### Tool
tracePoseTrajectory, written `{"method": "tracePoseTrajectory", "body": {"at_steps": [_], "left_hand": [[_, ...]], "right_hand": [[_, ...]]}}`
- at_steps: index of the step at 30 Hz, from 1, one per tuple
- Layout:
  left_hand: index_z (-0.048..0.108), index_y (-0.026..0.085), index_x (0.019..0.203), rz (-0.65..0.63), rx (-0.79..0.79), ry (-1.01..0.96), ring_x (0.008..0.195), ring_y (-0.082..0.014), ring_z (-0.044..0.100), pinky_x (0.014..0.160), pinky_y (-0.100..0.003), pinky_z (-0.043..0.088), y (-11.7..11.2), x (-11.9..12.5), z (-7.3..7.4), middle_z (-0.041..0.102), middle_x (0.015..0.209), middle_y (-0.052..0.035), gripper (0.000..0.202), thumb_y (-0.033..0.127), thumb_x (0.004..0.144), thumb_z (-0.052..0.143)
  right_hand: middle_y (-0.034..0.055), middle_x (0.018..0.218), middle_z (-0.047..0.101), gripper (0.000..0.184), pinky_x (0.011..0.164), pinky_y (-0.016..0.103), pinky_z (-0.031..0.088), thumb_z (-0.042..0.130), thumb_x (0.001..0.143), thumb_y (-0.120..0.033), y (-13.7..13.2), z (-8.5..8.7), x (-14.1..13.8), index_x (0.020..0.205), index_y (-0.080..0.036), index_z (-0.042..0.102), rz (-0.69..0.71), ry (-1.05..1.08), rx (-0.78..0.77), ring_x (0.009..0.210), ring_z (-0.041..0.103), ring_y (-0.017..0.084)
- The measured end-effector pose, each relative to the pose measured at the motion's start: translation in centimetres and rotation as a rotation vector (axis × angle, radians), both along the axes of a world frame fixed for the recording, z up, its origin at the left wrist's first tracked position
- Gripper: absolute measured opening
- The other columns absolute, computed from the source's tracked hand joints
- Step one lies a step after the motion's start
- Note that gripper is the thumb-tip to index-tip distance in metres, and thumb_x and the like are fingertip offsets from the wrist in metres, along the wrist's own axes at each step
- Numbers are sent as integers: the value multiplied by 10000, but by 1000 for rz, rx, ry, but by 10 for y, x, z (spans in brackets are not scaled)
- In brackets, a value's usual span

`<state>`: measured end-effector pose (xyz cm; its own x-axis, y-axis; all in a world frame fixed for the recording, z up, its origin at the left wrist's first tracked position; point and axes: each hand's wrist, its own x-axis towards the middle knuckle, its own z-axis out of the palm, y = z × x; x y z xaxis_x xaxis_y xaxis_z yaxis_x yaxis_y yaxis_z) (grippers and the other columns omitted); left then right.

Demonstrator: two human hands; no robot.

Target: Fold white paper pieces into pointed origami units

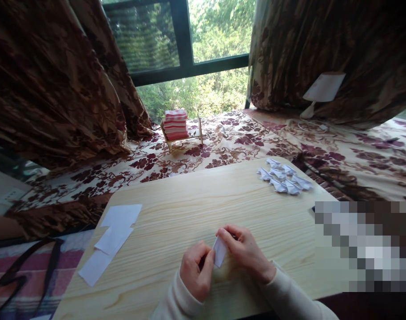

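Observation:
Between my two hands is a small folded piece of white paper (220, 252), held just above the wooden table (169, 213). My left hand (199, 270) pinches its left edge between thumb and curled fingers. From the upper right, my right hand (243, 251) grips the top corner with thumb and forefinger. Parts of the paper are hidden behind the fingertips. At the table's far right lies a group of several folded white paper pieces (279, 174). Flat white paper sheets (113, 238) overlap on the left side.
A small wooden rack (200, 131) with stacked red-and-white cloths (175, 124) stands on the flowered cover beyond the table. A white lamp (324, 87) is at the back right. Patterned curtains (56, 80) flank the window. A blurred patch hides the table's right side.

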<state>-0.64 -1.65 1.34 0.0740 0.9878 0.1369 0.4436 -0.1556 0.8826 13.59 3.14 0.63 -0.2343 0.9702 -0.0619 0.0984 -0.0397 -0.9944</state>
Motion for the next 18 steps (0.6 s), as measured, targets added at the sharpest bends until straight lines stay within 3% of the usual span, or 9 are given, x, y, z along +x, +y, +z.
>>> {"method": "tracePoseTrajectory", "body": {"at_steps": [5,10,15,18], "left_hand": [[473,183,571,49,45,-73,560,-123,419,547,-247,304,-4,9,-4,404,580,9,301,308,842,436],[500,184,582,128,41,-133,559,-125,444,542,-231,333,-4,14,-5,439,575,6,309,331,847,440],[488,184,548,179,24,-136,537,-117,425,520,-222,329,-2,13,-8,434,548,18,326,343,831,459],[471,185,540,168,-1,-117,519,-111,403,503,-219,317,3,13,-9,412,532,27,336,347,833,449]], "right_hand": [[-26,525,470,419,473,222,331,500,791,-536,1,1,-1,650,-149,583,-53,38,-58,513,426,110],[-17,523,443,550,439,229,337,292,852,-608,7,4,6,632,-163,527,-61,79,-83,454,397,102],[-31,565,429,425,500,228,332,505,782,-552,1,8,4,587,-175,486,35,55,4,540,406,108],[-42,561,383,388,499,228,299,526,784,-494,-3,7,1,569,-178,460,55,36,41,544,369,101]]}}
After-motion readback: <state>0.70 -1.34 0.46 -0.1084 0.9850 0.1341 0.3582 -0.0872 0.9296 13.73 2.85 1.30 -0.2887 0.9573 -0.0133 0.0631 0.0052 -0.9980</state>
